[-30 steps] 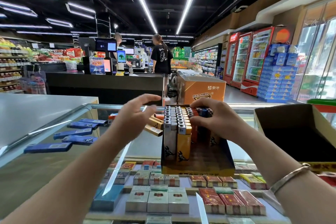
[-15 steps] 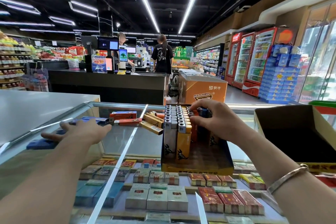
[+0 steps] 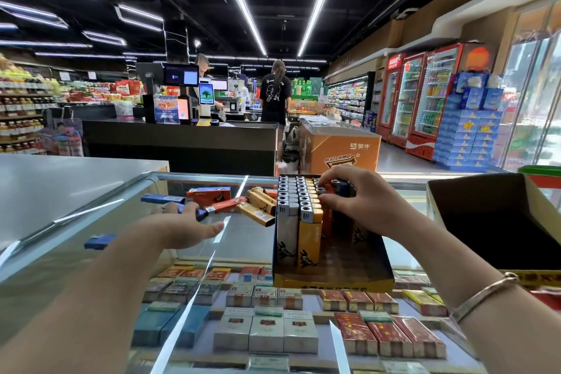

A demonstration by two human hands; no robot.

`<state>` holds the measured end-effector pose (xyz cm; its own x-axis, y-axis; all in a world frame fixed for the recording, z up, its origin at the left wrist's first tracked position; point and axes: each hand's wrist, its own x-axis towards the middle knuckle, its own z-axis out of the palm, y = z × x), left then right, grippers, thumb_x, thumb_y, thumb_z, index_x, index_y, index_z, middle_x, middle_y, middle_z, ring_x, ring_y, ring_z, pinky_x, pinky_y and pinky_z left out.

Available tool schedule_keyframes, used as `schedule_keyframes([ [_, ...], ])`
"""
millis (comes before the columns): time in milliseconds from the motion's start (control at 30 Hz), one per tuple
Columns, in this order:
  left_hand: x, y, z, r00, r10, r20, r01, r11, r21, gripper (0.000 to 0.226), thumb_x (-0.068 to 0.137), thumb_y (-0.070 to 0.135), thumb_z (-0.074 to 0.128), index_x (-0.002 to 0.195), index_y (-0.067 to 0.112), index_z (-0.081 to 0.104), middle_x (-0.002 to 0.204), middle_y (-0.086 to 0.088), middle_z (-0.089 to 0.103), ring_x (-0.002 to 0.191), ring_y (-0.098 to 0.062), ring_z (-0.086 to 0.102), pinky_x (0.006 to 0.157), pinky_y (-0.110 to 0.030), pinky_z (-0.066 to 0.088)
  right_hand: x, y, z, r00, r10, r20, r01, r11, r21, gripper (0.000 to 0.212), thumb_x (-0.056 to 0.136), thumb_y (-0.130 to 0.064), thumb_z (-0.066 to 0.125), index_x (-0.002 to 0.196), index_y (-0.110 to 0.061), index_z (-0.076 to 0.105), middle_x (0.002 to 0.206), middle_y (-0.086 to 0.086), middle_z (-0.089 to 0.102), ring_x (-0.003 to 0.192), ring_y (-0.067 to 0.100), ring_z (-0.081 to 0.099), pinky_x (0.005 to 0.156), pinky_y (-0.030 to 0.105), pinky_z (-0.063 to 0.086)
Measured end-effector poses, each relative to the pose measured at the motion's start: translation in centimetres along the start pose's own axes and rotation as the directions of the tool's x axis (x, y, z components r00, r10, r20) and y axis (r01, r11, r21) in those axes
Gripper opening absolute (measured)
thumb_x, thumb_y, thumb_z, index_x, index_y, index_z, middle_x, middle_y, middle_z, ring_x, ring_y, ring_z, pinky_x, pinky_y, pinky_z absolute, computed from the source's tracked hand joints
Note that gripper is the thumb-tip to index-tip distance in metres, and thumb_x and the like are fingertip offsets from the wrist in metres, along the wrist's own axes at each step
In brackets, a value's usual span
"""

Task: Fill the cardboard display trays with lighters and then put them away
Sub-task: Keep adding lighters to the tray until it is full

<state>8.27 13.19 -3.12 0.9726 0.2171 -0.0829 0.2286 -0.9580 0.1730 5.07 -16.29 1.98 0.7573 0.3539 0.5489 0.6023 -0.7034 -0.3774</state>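
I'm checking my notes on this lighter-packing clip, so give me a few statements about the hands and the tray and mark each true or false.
1. The right hand rests on lighters standing in the display tray. True.
2. The left hand is inside the tray. False: it grips a blue lighter on the glass counter.
3. The tray is full. False: its near part is bare.
4. Gold lighters lie loose left of the tray. True.

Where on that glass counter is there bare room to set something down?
Bare glass lies between the left hand and the tray, and near the front edge. Loose lighters crowd the back left.
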Motion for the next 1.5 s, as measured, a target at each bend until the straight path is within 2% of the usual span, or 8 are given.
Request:
schedule_keyframes([
  [133, 0.0, 0.5, 0.3, 0.992, 0.076, -0.100, -0.092, 0.982, -0.165, 0.050, 0.084, 0.065, 0.040, 0.120, 0.031, 0.038, 0.109, -0.002, 0.025, 0.106, -0.020, 0.029, 0.093, -0.032, 0.031, 0.0, -0.1, 0.0, 1.000, -0.004, 0.004, 0.004, 1.000, 0.006, 0.022, 0.083, -0.027, 0.067, 0.104, -0.023, 0.061, 0.102, -0.008, 0.057, 0.098, 0.016, 0.054, 0.083, 0.032, 0.044],
  [333, 0.0, 0.8, 1.1, 0.988, 0.012, -0.154, -0.012, 1.000, -0.002, 0.064, 0.081, 0.074, 0.028, 0.134, 0.038, 0.030, 0.147, -0.012, 0.022, 0.129, -0.037, 0.028, 0.104, -0.046, 0.028, 0.0, 0.0, 0.0, 1.000, -0.018, -0.002, 0.018, 1.000, 0.002, 0.019, 0.083, -0.028, 0.067, 0.100, -0.026, 0.060, 0.098, -0.011, 0.056, 0.092, 0.014, 0.054, 0.077, 0.028, 0.042],
  [633, -0.1, 0.8, 0.7, 0.941, 0.156, -0.301, -0.219, 0.958, -0.187, 0.023, 0.085, 0.051, 0.053, 0.078, 0.029, 0.052, 0.111, -0.001, 0.046, 0.085, -0.013, 0.051, 0.077, -0.032, 0.050, 0.0, 0.2, 0.1, 1.000, -0.022, 0.000, 0.022, 1.000, 0.000, 0.020, 0.083, -0.030, 0.067, 0.101, -0.027, 0.060, 0.092, -0.016, 0.053, 0.091, 0.013, 0.054, 0.079, 0.030, 0.046],
  [733, -0.4, 1.1, 0.2, 0.953, 0.187, -0.239, -0.247, 0.936, -0.251, 0.017, 0.085, 0.031, 0.060, 0.098, 0.025, 0.053, 0.120, -0.003, 0.044, 0.091, -0.015, 0.052, 0.076, -0.028, 0.049, 0.1, 0.2, 0.1, 1.000, -0.021, -0.009, 0.021, 1.000, -0.009, 0.022, 0.083, -0.029, 0.067, 0.103, -0.024, 0.061, 0.093, -0.016, 0.054, 0.093, 0.012, 0.053, 0.079, 0.029, 0.044],
  [867, -0.7, 0.9, -0.3, 0.982, 0.005, -0.190, 0.003, 0.999, 0.038, 0.080, 0.080, 0.061, 0.051, 0.143, 0.027, 0.016, 0.146, -0.010, 0.021, 0.130, -0.036, 0.025, 0.103, -0.044, 0.034, 0.1, 0.2, 0.2, 0.999, -0.025, -0.021, 0.024, 0.999, -0.037, 0.023, 0.083, -0.028, 0.067, 0.105, -0.022, 0.062, 0.093, -0.015, 0.054, 0.091, 0.010, 0.052, 0.075, 0.025, 0.038],
  [1233, -2.5, 2.2, -1.3, 0.996, 0.058, -0.060, -0.069, 0.981, -0.183, 0.079, 0.082, 0.034, 0.062, 0.143, 0.016, 0.016, 0.142, -0.014, 0.024, 0.085, -0.018, 0.051, 0.048, -0.018, 0.039, 0.0, 0.2, 0.2, 1.000, -0.025, -0.014, 0.024, 0.999, -0.031, 0.025, 0.084, -0.028, 0.066, 0.107, -0.022, 0.061, 0.097, -0.012, 0.054, 0.094, 0.010, 0.051, 0.079, 0.026, 0.039],
  [1367, -3.3, 2.3, -1.9, 0.999, 0.001, -0.040, -0.010, 0.971, -0.238, 0.057, 0.079, 0.030, 0.066, 0.123, 0.013, 0.034, 0.083, -0.008, 0.062, 0.056, -0.012, 0.052, 0.040, -0.020, 0.038, 0.1, 0.0, 0.1, 1.000, -0.019, -0.003, 0.019, 0.999, -0.032, 0.025, 0.084, -0.028, 0.066, 0.108, -0.021, 0.061, 0.098, -0.011, 0.054, 0.095, 0.012, 0.051, 0.080, 0.026, 0.041],
  [1500, -3.6, 2.6, -2.1, 1.000, 0.003, -0.031, -0.011, 0.971, -0.238, 0.054, 0.080, 0.025, 0.065, 0.122, 0.012, 0.033, 0.077, -0.006, 0.056, 0.055, -0.010, 0.052, 0.039, -0.018, 0.037, 0.1, 0.0, 0.1, 1.000, -0.021, -0.005, 0.020, 0.999, -0.032, 0.025, 0.084, -0.028, 0.066, 0.108, -0.022, 0.061, 0.098, -0.011, 0.055, 0.095, 0.012, 0.052, 0.079, 0.025, 0.040],
])
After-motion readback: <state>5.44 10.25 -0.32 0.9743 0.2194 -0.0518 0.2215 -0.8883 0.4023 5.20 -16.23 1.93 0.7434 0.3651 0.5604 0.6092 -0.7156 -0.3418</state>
